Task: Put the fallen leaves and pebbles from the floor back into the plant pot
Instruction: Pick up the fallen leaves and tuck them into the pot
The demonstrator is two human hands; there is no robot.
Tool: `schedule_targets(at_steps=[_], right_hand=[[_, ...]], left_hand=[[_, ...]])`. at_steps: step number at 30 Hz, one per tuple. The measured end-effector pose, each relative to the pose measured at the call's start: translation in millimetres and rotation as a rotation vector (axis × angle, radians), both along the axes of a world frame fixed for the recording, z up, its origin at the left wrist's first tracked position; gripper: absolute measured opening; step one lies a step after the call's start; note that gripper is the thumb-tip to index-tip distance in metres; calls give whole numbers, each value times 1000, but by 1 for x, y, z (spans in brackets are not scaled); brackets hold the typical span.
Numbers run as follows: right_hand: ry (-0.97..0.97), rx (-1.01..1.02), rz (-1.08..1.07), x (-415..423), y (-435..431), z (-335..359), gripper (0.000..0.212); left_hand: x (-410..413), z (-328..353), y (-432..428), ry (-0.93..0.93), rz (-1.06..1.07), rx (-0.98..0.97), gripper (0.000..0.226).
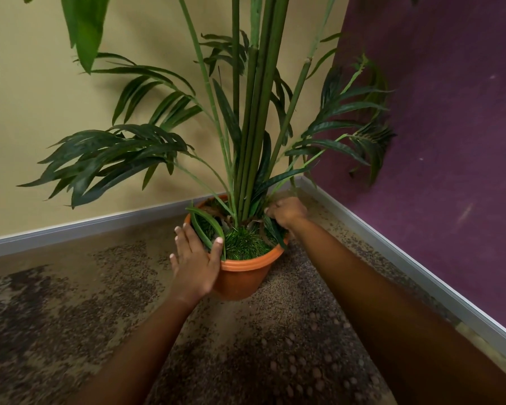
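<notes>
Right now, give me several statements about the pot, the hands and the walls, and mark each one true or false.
1. The plant pot is orange. True.
2. The left hand rests on the pot's left rim. True.
3. The right hand lies flat on the floor. False: it is at the pot's right rim, among the leaves.
4. Both walls are purple. False: the left wall is yellow and the right wall is purple.

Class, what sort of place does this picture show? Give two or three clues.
Probably an indoor room corner, perhaps an office: patterned carpet, grey skirting board, a beige wall meeting a purple wall, and a palm in an orange pot.
</notes>
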State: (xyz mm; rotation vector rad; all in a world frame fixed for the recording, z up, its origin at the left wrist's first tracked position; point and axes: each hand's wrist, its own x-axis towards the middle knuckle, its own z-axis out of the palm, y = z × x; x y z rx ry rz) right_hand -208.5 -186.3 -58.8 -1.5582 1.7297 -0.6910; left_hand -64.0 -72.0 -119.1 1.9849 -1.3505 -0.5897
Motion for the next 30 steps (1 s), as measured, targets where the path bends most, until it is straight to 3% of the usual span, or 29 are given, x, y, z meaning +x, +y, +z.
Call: schedule_targets(at_steps=[8,12,15,19,22,27,30], right_hand=[[30,-60,-146,9,4,-3,25],[-50,-140,-126,2,9,-7,20],[-100,-184,-122,-5,15,-8,39],[-108,-226,-89,-11,20,-8,29],[-64,-292,-68,-12,25,-7,31],[-16,-348,-42,-13,33,-8,28],[-11,-354,-22,-18,37,-10,26]], left_hand=[[1,1,1,8,-7,22,77],[2,4,4,3,-31,53,84],[-1,8,8,-12,-22,84,89],[-14,19,5,-57,71,49,93],[-19,27,-2,-152,77,33,85],[-6,29,-14,-214,63,3,50],[11,27,-19,-246,30,51,48]])
